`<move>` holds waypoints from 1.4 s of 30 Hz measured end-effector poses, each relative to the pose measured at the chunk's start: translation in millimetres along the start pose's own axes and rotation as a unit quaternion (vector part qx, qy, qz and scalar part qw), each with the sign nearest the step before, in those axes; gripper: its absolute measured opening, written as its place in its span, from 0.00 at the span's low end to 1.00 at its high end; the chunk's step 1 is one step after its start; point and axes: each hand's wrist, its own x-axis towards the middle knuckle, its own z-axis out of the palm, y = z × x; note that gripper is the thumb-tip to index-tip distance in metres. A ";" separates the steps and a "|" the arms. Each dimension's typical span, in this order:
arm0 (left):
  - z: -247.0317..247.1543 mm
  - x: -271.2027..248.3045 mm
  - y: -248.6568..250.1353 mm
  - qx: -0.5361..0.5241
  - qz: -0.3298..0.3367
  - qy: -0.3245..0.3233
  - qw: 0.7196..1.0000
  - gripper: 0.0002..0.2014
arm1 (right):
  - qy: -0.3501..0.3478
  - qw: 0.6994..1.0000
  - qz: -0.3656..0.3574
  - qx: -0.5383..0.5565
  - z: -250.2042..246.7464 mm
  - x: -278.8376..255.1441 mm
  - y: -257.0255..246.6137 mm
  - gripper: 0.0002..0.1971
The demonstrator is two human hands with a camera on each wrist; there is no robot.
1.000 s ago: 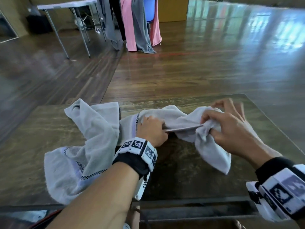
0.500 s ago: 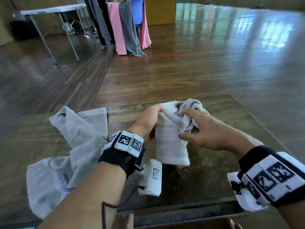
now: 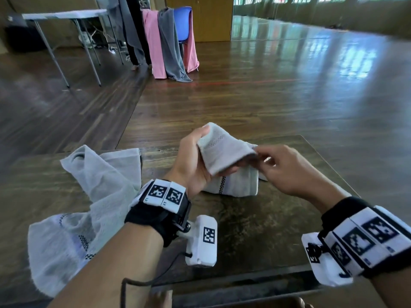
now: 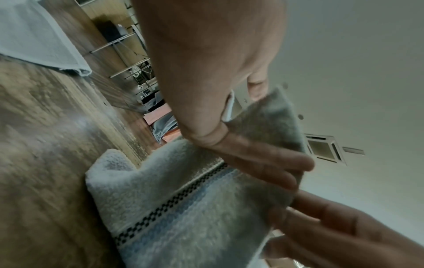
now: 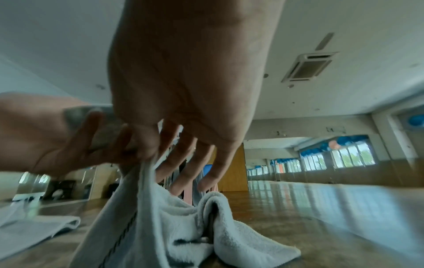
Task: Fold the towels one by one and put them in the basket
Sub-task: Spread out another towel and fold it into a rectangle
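Note:
A small pale grey towel [image 3: 224, 152] with a black checked stripe is partly folded. Its lower end rests on the dark wooden table [image 3: 255, 230] and its upper end is lifted. My left hand [image 3: 193, 161] grips that upper fold, thumb on the near side and fingers behind. My right hand [image 3: 280, 170] pinches the fold's right edge between thumb and fingertips. In the left wrist view my left hand [image 4: 206, 90] clamps the towel [image 4: 183, 208]. In the right wrist view my right hand [image 5: 183, 90] holds the towel's [image 5: 183, 226] hem. No basket is in view.
A second, unfolded grey towel [image 3: 100, 187] lies crumpled over the table's left part, hanging past the front edge. Far back on the wooden floor stand a blue chair [image 3: 182, 23] draped with pink and grey towels and a folding table [image 3: 66, 15].
The towel was stretched sideways between my hands; they came together and doubled it over. My left hand now lifts the folded upper end while the right pinches its edge.

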 end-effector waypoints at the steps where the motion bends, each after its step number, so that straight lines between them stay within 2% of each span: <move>1: 0.2 -0.5 0.8 0.000 0.001 -0.006 1.000 0.27 | 0.027 1.000 0.009 0.004 -0.9 1.5 1.5 0.14; 3: -0.7 1.5 1.4 0.033 -0.001 0.013 0.999 0.27 | 0.072 0.996 0.038 0.029 -3.5 4.1 4.1 0.13; 5: -4.2 5.4 0.5 0.095 -0.003 0.107 0.990 0.21 | 0.092 0.992 0.062 0.057 -3.5 6.0 4.0 0.10; 7: -12.5 9.6 -2.5 0.141 0.004 0.212 0.967 0.13 | 0.101 0.991 0.067 0.064 -1.4 6.4 1.5 0.09; 8: -16.1 11.1 -4.1 0.158 0.018 0.245 0.956 0.15 | 0.107 0.991 0.062 0.060 -0.4 5.9 -0.4 0.08; 10: -20.1 11.6 -9.3 0.236 0.082 0.275 0.928 0.31 | 0.109 0.992 0.044 0.042 1.7 4.4 -5.3 0.08; 11: -18.5 9.4 -12.5 0.309 0.124 0.265 0.905 0.37 | 0.102 0.994 0.042 0.028 3.8 3.6 -8.3 0.08; 12: -14.6 5.5 -15.0 0.387 0.168 0.234 0.876 0.39 | 0.096 0.994 0.044 0.015 5.9 3.2 -10.7 0.09; 14: -6.7 -1.1 -21.5 0.506 0.207 0.131 0.827 0.34 | 0.092 0.994 0.057 0.005 9.4 2.9 -14.1 0.11; 16: -4.2 -3.5 -28.7 0.565 0.211 0.063 0.795 0.28 | 0.096 0.994 0.058 0.011 10.7 2.8 -16.1 0.12; 20: -8.9 4.9 -25.5 0.626 0.254 0.098 0.731 0.07 | 0.116 0.992 0.042 0.019 8.9 4.9 -14.2 0.09; 21: -11.5 8.0 -22.7 0.629 0.258 0.113 0.725 0.04 | 0.116 0.992 0.038 0.020 8.3 5.4 -14.0 0.09; 22: -13.6 9.9 -20.6 0.625 0.266 0.132 0.722 0.05 | 0.108 0.993 0.037 0.020 8.1 5.8 -12.8 0.09; 24: -15.8 10.7 -16.9 0.605 0.281 0.173 0.725 0.09 | 0.058 0.997 0.050 0.022 7.8 4.6 -12.0 0.08; 26: -15.0 8.9 -15.2 0.598 0.294 0.203 0.718 0.12 | -0.017 0.998 0.067 -0.005 5.8 3.0 -7.4 0.02; 29: -17.1 8.7 -9.5 0.600 0.302 0.251 0.697 0.14 | -0.105 0.985 0.104 -0.085 3.8 1.0 2.4 0.10; 31: -20.8 7.7 -7.0 0.607 0.292 0.281 0.684 0.13 | -0.090 0.983 0.121 -0.104 -0.6 0.8 6.7 0.10; 34: -27.4 3.3 -6.6 0.631 0.262 0.296 0.667 0.13 | 0.025 0.988 0.124 -0.086 -8.5 -0.3 9.9 0.08; 37: -31.5 0.2 -5.6 0.631 0.238 0.310 0.670 0.13 | 0.105 0.987 0.106 -0.061 -16.6 -3.6 9.9 0.07; 42: -33.4 3.9 -10.3 0.630 0.243 0.328 0.661 0.09 | 0.074 0.991 0.109 -0.035 -18.1 -2.7 14.7 0.13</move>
